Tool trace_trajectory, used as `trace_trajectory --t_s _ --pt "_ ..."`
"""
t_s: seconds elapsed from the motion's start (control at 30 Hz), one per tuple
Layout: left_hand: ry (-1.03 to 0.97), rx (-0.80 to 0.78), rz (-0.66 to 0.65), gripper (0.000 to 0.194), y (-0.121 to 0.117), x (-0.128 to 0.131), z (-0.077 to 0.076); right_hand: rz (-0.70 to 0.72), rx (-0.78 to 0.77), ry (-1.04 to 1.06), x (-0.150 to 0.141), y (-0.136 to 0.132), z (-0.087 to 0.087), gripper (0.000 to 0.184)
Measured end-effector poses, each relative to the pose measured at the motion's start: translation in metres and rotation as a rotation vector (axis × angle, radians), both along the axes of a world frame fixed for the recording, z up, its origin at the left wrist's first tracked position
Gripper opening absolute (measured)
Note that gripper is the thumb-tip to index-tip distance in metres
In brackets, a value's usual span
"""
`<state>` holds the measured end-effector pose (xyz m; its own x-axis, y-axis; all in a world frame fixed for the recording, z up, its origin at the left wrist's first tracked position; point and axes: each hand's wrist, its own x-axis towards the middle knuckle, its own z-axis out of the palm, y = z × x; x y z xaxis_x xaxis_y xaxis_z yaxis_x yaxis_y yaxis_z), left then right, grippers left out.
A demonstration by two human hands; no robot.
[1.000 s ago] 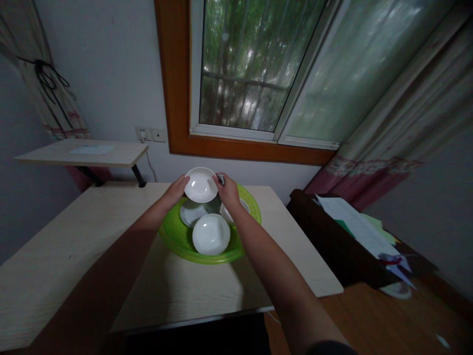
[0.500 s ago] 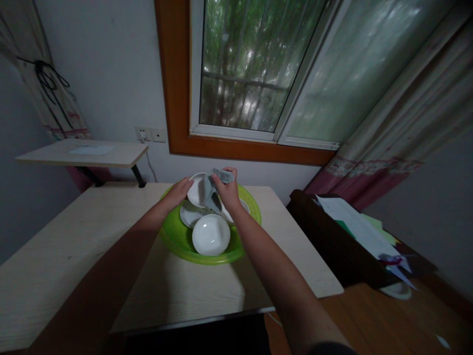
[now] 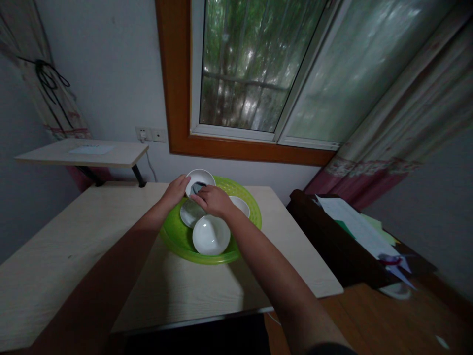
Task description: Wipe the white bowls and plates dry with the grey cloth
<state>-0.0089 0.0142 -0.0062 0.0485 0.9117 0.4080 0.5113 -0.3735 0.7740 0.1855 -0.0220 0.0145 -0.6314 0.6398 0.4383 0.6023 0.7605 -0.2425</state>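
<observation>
My left hand (image 3: 176,191) grips the left rim of a white bowl (image 3: 201,175), which is raised and tilted over the back of a green basin (image 3: 252,207). Pressed inside that bowl is a grey-green cloth (image 3: 196,187), bunched under the fingers of my right hand (image 3: 214,199), which is closed on it. Below the hands, in the basin, lie a glossy white bowl (image 3: 211,235) at the front, a white dish (image 3: 191,213) behind it to the left, and another white bowl (image 3: 241,206) at the right, partly covered by my right hand and wrist.
The basin stands on a pale wooden table (image 3: 192,291). A raised shelf (image 3: 121,156) on black legs holds a paper at the back left. The wall and window (image 3: 244,74) rise behind. To the right is a dark cabinet (image 3: 332,236) with papers on top.
My right hand has moved left and down with the cloth, from the bowl's right side into its inside. The held bowl has tilted and shifted slightly. The dishes in the basin stay put.
</observation>
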Motion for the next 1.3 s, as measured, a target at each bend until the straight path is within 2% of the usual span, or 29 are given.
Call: trace_trajectory --t_s 0.13,0.23,0.37,0.53,0.7,0.8,0.9,1.0,1.07,1.17,1.3 --pt "0.008 0.019 -0.069 0.041 0.003 0.0 -0.003 0.121 -0.032 0.048 -0.005 0.0 -0.006 0.044" --pt "-0.012 0.0 -0.098 0.041 0.006 0.001 -0.005 0.121 0.023 0.016 -0.007 0.001 -0.009 0.044" --pt "-0.023 -0.02 -0.117 0.042 0.007 0.002 -0.004 0.006 0.099 -0.047 -0.005 0.001 -0.007 0.048" --pt "-0.036 -0.012 -0.073 0.046 0.001 0.001 0.001 -0.193 0.144 -0.1 -0.002 -0.001 -0.001 0.06" --pt "0.025 0.014 -0.009 0.044 -0.003 0.001 0.005 -0.279 0.148 -0.206 -0.005 -0.005 0.005 0.064" --pt "0.05 0.028 -0.015 0.043 -0.006 0.002 0.007 -0.216 0.055 -0.233 -0.005 -0.005 0.005 0.064" --pt "0.062 0.029 -0.021 0.043 -0.006 0.003 0.007 -0.045 -0.006 -0.212 -0.004 -0.003 0.003 0.059" --pt "0.073 0.035 -0.048 0.044 -0.004 0.004 0.005 0.122 0.008 -0.132 -0.004 0.001 -0.001 0.052" --pt "0.087 0.038 -0.081 0.044 -0.001 0.003 0.002 0.182 0.031 -0.092 -0.005 0.003 -0.005 0.049" --pt "0.092 0.044 -0.117 0.043 0.004 0.003 -0.003 0.201 0.071 -0.103 -0.003 0.006 -0.01 0.052" --pt "0.061 0.037 -0.148 0.045 0.005 0.003 -0.004 0.123 0.136 -0.162 0.003 0.008 -0.009 0.072"
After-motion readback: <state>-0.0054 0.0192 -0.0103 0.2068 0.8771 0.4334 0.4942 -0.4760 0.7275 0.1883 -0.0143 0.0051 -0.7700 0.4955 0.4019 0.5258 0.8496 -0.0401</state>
